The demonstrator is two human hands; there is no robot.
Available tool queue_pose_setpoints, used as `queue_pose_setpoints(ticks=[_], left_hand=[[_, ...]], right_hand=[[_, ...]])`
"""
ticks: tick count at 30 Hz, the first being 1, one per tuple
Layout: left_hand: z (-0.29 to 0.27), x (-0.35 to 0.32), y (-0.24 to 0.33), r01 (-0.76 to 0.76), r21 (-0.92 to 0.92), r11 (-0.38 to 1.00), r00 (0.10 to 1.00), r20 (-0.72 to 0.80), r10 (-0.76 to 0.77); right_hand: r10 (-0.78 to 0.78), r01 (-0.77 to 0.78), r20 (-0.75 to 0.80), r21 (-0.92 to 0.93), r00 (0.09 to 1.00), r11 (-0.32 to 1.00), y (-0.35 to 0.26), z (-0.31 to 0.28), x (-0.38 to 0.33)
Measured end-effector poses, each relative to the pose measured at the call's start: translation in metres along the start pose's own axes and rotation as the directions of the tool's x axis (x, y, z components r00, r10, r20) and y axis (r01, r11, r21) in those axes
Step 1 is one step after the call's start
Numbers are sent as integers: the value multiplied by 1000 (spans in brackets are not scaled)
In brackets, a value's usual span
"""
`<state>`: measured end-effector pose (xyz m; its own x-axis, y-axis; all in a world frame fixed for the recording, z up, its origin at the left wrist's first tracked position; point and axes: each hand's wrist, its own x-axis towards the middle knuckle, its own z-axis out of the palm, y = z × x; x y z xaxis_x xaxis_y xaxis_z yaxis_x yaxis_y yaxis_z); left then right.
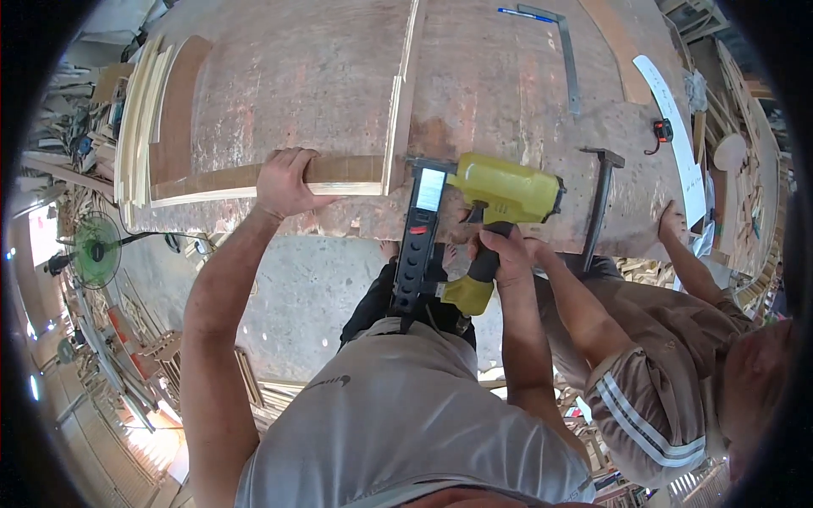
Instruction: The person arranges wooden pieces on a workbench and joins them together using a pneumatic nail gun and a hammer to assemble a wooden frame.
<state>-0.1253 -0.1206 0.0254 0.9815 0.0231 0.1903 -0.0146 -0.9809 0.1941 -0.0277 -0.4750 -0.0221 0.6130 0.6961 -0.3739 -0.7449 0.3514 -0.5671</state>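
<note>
My right hand [506, 254] is wrapped round the black grip of a yellow nail gun [508, 188]. Its black magazine [412, 254] slants down towards my body. The nail gun's nose is beside the corner of a wooden frame [347, 188]; whether they touch I cannot tell. This frame of pale strips lies along the near edge of the workbench [313, 93], one strip running away from me. My left hand [286, 182] grips the near strip, fingers over the top and thumb along its near side.
A hammer [601, 199], metal square [569, 68], blue pen [527, 14], tape measure [662, 132] and white paper strip [676, 127] lie to the right. Wood strips [140, 127] are stacked at left. A co-worker [652, 339] stands close on my right, one hand [673, 222] on the bench.
</note>
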Motion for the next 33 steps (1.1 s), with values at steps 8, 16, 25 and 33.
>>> queue_pose_setpoints(ticks=[8,16,25,33], left_hand=[[0,3,1,-4,18,1000,1000,-5,5],[1,3,1,-4,30,1000,1000,-9,4],[0,1,-3,26,61,998,999,26,-28],[1,1,-4,37,43,998,999,30,-38]], right_hand=[[37,-36,23,-45,999,998,6,0,1],[43,-42,46,-27,998,999,5,0,4],[61,-61,0,24,998,998,9,-10,-5],[88,-90,46,37,995,995,11,-5,-1]])
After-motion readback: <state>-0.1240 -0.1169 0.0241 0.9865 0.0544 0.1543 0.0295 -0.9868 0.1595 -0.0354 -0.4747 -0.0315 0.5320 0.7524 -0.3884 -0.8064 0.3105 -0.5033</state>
